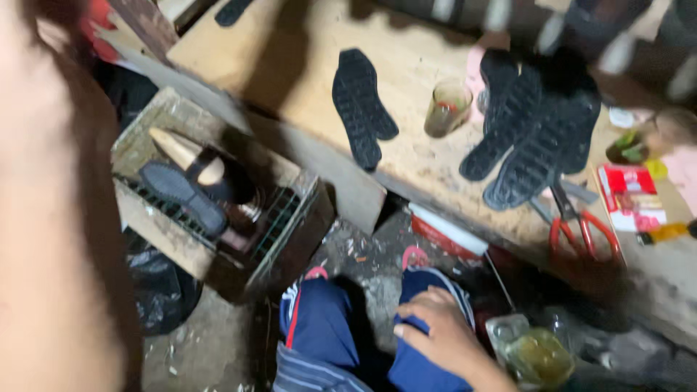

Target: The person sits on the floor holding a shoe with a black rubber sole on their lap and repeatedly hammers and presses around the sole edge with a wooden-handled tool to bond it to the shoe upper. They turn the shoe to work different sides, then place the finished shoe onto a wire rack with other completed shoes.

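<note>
Blue trousers (319,327) at the near middle, both knees bent over the rough floor, red and white stripes down the side. Right hand (439,330) laid on the right-hand knee, palm down, fingers (414,319) curled loosely over the cloth, clamping nothing: touching, not grasping. Wrist straight, forearm running off the near right corner.

Left forearm (51,218) huge and blurred along the left edge, close to the lens, raised; its hand out of frame, so no telling of its grip.

Judged as a pause between handlings: nothing held, nothing reached for. Any pick-up from the bench would call for lifting the right hand off the knee and stretching far and upward.

Wooden bench (305,58) across the far side. On it, one black sole (361,109) lying alone, tread up; just right of that a glass (448,107); further right a heap of black soles (537,138), overlapping one another. Red-handled scissors (581,225) at the bench's near edge, touching the heap; a red box (630,181) just beyond, to the right.

Left of the knees, a worn wooden crate (152,123) holding a dark shoe (181,192) on a pale last. Near right, beside the hand, a jar (537,356) of yellowish liquid, apart from the fingers.
</note>
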